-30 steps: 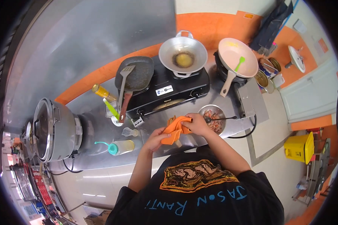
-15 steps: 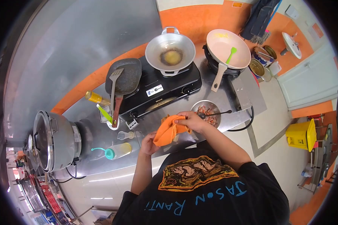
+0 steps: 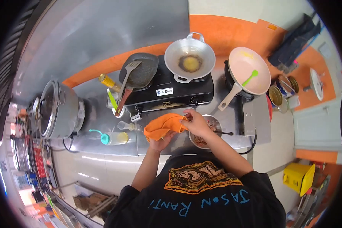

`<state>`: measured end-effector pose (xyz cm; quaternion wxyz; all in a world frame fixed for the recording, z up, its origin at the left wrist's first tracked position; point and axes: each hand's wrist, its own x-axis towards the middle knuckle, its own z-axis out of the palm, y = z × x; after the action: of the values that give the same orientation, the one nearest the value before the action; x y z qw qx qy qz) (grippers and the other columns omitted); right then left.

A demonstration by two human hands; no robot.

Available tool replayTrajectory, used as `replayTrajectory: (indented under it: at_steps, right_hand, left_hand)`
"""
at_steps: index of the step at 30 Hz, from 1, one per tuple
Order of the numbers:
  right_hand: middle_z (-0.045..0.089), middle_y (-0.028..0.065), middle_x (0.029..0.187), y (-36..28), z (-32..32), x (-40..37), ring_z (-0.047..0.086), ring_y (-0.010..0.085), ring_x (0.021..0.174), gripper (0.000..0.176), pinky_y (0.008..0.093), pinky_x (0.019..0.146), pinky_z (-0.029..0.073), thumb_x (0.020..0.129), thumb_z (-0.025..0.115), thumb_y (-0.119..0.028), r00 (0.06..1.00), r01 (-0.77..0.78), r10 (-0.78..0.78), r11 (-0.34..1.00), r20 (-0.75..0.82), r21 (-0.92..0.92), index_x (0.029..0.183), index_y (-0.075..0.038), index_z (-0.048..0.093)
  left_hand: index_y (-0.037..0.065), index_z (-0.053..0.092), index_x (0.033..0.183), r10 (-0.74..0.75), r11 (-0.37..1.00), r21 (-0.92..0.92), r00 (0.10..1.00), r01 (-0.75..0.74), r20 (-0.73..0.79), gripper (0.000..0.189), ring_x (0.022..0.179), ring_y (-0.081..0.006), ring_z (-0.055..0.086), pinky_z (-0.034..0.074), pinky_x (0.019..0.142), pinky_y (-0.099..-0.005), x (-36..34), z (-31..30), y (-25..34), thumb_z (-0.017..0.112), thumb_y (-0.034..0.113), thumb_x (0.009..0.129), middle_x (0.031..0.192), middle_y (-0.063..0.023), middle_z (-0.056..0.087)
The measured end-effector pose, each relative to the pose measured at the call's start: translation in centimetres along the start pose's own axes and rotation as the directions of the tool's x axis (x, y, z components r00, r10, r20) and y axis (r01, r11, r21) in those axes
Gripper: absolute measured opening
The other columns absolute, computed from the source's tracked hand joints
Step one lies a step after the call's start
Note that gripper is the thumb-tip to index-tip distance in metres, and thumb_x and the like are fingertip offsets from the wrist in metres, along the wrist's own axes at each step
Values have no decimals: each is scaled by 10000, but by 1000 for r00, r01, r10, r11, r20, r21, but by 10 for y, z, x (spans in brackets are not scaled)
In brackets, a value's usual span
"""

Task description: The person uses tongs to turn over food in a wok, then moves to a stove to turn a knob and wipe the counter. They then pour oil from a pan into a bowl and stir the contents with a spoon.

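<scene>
An orange cloth [image 3: 164, 125] is held up between my two hands above the steel counter. My left hand [image 3: 162, 142] supports it from below, its fingers partly covered by the fabric. At the cloth's right end, my right hand [image 3: 194, 122] pinches it. Just beyond my right wrist sits a metal bowl [image 3: 215, 121] of chopped reddish food, with a dark-handled spoon [image 3: 225, 133] in it; my forearm hides part of the bowl. A squeeze bottle [image 3: 116, 138] with a teal cap lies on its side to the left, near a small clear container [image 3: 125, 125].
A black gas stove [image 3: 171, 97] carries a metal wok [image 3: 190, 59] with yellowish liquid and a dark grill pan [image 3: 140, 72] with a spatula [image 3: 129, 76]. On the right, a pink frying pan [image 3: 250, 64] holds a green brush [image 3: 250, 77]. A large cooker [image 3: 66, 110] stands left.
My left hand has turned under the cloth, which now spreads further left and lies over that hand. My right hand still grips its right end. The camera view has shifted.
</scene>
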<state>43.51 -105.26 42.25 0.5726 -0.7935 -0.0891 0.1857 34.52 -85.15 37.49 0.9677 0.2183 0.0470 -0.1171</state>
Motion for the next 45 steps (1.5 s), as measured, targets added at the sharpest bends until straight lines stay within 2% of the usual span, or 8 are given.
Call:
replayTrajectory:
  at_steps: [4,6,12,19,22,27,33,45]
  right_hand:
    - [644,141,1105,-12,-51,-41,661,230,984,506,344,826,555,862,770,-228,993,118,-113,977,37,-177,1260,4,561]
    - [610,131,1073,-23,-84,-67,672,240,945,449,312,772,550,864,766,-217,969,227,-220,972,115,-59,1208,2,579]
    - [617,78,1092,-2,-166,-135,639,148,966,304,282,814,539,898,724,-74,968,34,-46,998,248,51,1175,-16,615]
    - [650,65,1036,35,-216,-165,638,129,934,249,271,793,541,907,713,-74,989,-40,29,996,143,78,1138,-10,646]
    - [657,90,1041,41,-231,-169,662,156,930,245,283,783,544,898,717,-79,991,-63,54,995,122,72,1120,3,652]
    - [679,107,1035,51,-245,-172,675,165,927,252,285,773,541,897,719,-98,989,-92,83,993,124,68,1116,9,656]
    - [690,96,977,63,-251,-169,674,156,908,257,273,745,526,892,723,-123,989,-87,78,994,126,69,1108,2,664]
    - [687,99,988,66,-256,-158,662,148,902,258,274,751,536,897,721,-123,992,-76,62,990,110,122,1113,5,659]
  left_hand:
    - [99,416,1484,150,988,-24,986,-153,-78,663,1385,-311,446,340,1157,-498,15,22,-4,471,530,982,1511,-111,461]
    - [101,437,1462,232,972,-2,962,-234,-141,622,1368,-301,462,345,1152,-489,31,24,-8,478,501,987,1483,-101,489]
    - [150,526,1336,385,922,121,850,-367,-359,490,1328,-262,482,347,1129,-485,127,2,-17,449,500,1002,1387,-47,548]
    - [226,507,1335,483,874,200,743,-443,-463,550,1342,-270,448,305,1118,-541,213,44,-35,318,626,1007,1386,-30,518]
    - [246,483,1372,497,856,372,771,-359,-399,568,1359,-262,424,288,1124,-538,227,63,-34,260,632,1020,1416,-19,495]
    - [-38,614,1135,476,865,473,573,-169,-667,312,920,-243,690,558,751,-371,246,71,-18,700,181,930,1072,-135,674]
    - [-115,608,1135,524,835,515,565,-193,-638,334,958,-269,691,575,787,-401,275,2,-2,728,75,888,1100,-157,666]
    - [-129,612,1120,387,883,468,527,24,-756,284,878,-325,723,639,690,-419,260,76,0,690,20,891,1081,-179,669]
